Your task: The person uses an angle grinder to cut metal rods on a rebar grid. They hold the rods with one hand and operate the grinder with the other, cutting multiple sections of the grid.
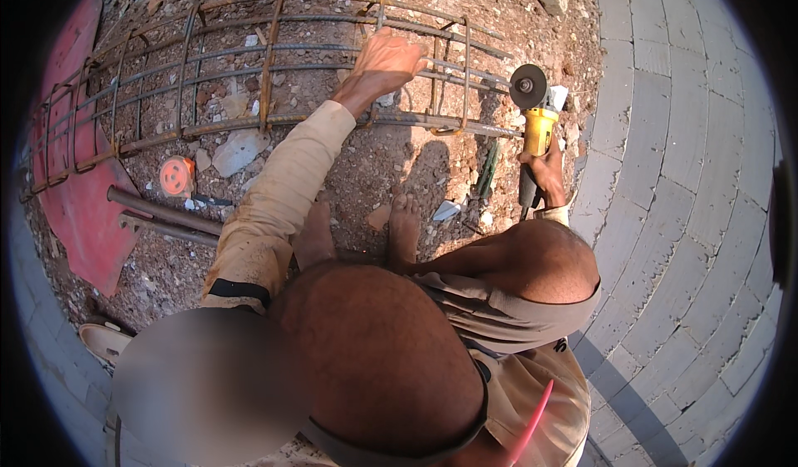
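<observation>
My left hand [389, 58] reaches forward and is closed on a bar of the rebar cage [268, 76], near the cage's right end. The cage lies lengthwise across the ground, its long rusty bars tied by several square stirrups. In my right hand [545, 173] is a yellow and black angle grinder [540, 128], held by its body with the head pointing away from me. The grinder's dark disc [527, 86] stands beside the cut ends of the long bars. Whether disc and steel touch, I cannot tell.
Rubble and stones cover the ground around my bare feet [405, 227]. An orange round object [177, 176], metal pipes [158, 213] and a red sheet [83, 209] lie to the left. Grey block walling [665, 151] rises at the right. A green strip [488, 170] is near the grinder.
</observation>
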Motion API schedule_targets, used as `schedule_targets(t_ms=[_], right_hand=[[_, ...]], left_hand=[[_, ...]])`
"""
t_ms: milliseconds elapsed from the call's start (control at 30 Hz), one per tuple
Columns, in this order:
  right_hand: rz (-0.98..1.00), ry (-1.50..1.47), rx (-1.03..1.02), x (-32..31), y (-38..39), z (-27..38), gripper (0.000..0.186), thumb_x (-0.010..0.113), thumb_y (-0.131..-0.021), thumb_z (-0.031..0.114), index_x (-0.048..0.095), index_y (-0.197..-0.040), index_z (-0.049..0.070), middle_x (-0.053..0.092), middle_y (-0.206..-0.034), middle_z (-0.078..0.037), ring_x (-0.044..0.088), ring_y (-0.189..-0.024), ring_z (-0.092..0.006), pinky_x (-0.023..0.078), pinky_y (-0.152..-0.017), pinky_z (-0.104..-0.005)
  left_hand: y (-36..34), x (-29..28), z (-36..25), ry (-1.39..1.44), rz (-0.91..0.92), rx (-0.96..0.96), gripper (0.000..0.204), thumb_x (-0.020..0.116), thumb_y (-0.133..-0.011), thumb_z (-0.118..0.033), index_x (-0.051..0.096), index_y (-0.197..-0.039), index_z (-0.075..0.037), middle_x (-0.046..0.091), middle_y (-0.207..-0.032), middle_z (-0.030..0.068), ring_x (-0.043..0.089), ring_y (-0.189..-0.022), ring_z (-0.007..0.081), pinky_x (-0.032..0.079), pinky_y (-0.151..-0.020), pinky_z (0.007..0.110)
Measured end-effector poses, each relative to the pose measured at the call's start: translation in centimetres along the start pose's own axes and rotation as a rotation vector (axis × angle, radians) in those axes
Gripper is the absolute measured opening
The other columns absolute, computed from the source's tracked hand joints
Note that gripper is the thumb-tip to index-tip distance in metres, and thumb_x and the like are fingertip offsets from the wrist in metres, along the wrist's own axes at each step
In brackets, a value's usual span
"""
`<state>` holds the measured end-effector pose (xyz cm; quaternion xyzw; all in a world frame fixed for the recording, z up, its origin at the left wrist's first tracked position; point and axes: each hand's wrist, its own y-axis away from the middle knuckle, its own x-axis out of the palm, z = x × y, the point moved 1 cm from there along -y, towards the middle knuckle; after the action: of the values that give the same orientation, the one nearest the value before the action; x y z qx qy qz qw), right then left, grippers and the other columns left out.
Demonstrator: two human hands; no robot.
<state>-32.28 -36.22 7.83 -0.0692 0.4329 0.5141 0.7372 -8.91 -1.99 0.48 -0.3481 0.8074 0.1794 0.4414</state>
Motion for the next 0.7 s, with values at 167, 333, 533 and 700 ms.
schedule_targets(t_ms=[167,333,533,700], right_hand=[[-0.010,-0.012,-0.030,-0.6,-0.6,-3.0,0.083,0.083,-0.066,0.017,0.054,-0.142,-0.001,0.071,-0.114,-0.014,0.068,-0.103,-0.0257,0.056,-0.092,-0.0381],[0.030,-0.121,-0.031,-0.5,-0.5,-2.3,0.082,0.084,-0.065,0.019,0.056,-0.140,0.000,0.071,-0.115,-0.013,0.068,-0.103,-0.0241,0.056,-0.091,-0.0377],[-0.080,-0.113,0.027,-0.1,1.8,-0.8,0.073,0.082,-0.071,0.012,0.056,-0.138,0.000,0.069,-0.110,-0.008,0.065,-0.095,-0.0197,0.056,-0.084,-0.0336],[-0.117,-0.111,0.030,0.4,4.5,-0.4,0.081,0.082,-0.068,0.014,0.053,-0.143,0.000,0.067,-0.117,-0.013,0.065,-0.104,-0.0245,0.054,-0.094,-0.0384]], left_hand=[[-0.2,0.2,-0.2,0.017,-0.049,0.038,0.028,0.066,-0.102,-0.037,0.078,-0.115,-0.015,0.067,-0.067,0.0111,0.067,-0.070,0.0301,0.048,-0.090,0.044],[-0.2,-0.2,-0.1,-0.018,0.049,-0.017,0.030,0.066,-0.101,-0.037,0.076,-0.119,-0.014,0.070,-0.071,0.0131,0.069,-0.075,0.0323,0.048,-0.093,0.046],[0.0,-0.5,-0.6,0.052,-0.009,0.011,0.032,0.068,-0.098,-0.036,0.075,-0.118,-0.012,0.072,-0.073,0.0157,0.070,-0.079,0.0342,0.047,-0.094,0.046],[0.5,-1.3,-0.2,0.074,-0.028,0.014,0.036,0.068,-0.097,-0.037,0.074,-0.119,-0.010,0.068,-0.066,0.0146,0.068,-0.075,0.0335,0.044,-0.093,0.047]])
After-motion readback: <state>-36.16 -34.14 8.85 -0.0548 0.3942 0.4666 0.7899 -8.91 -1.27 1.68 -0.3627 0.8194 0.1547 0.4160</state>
